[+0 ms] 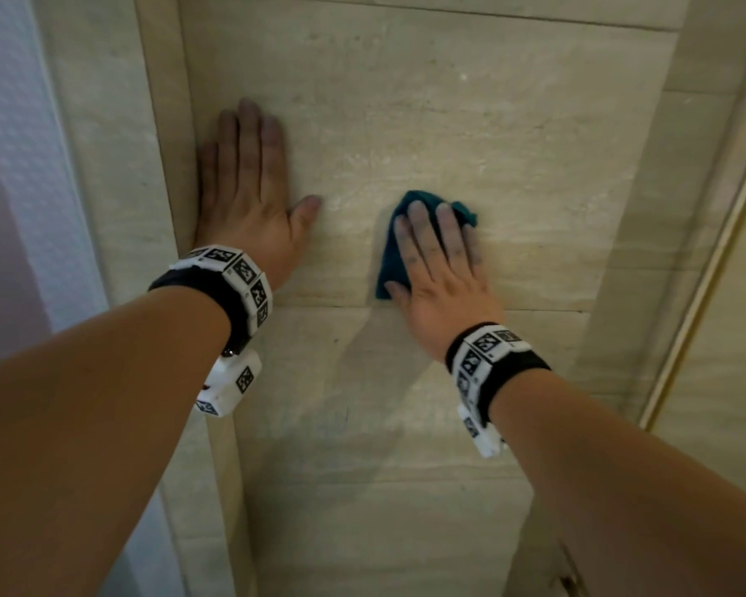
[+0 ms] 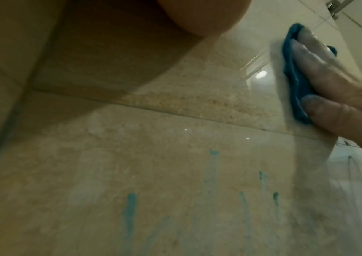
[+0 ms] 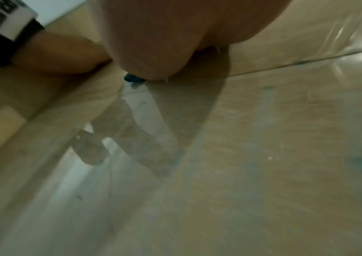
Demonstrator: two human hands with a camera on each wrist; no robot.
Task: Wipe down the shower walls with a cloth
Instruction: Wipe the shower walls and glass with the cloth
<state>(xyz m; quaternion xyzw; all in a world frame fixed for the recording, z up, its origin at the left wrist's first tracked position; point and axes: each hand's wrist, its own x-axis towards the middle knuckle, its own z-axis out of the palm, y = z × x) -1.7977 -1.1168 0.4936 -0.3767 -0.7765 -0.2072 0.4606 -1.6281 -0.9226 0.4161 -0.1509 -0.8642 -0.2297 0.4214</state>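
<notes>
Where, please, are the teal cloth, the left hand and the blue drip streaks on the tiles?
Teal cloth (image 1: pixel 390 252): head view, its left fold.
Left hand (image 1: pixel 246 196): head view, back of the hand.
Blue drip streaks (image 2: pixel 130 207): left wrist view, the leftmost streak.

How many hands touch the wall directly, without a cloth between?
1. The left hand lies flat on the bare wall, near its left corner. The right hand presses the cloth.

White textured surface (image 1: pixel 14 174) along left edge, head view. Pale trim strip (image 1: pixel 703 260) runs diagonally at right. Metal fitting (image 2: pixel 334 7) top right, left wrist view. Marker wristbands (image 1: pixel 233 273) on both wrists.
</notes>
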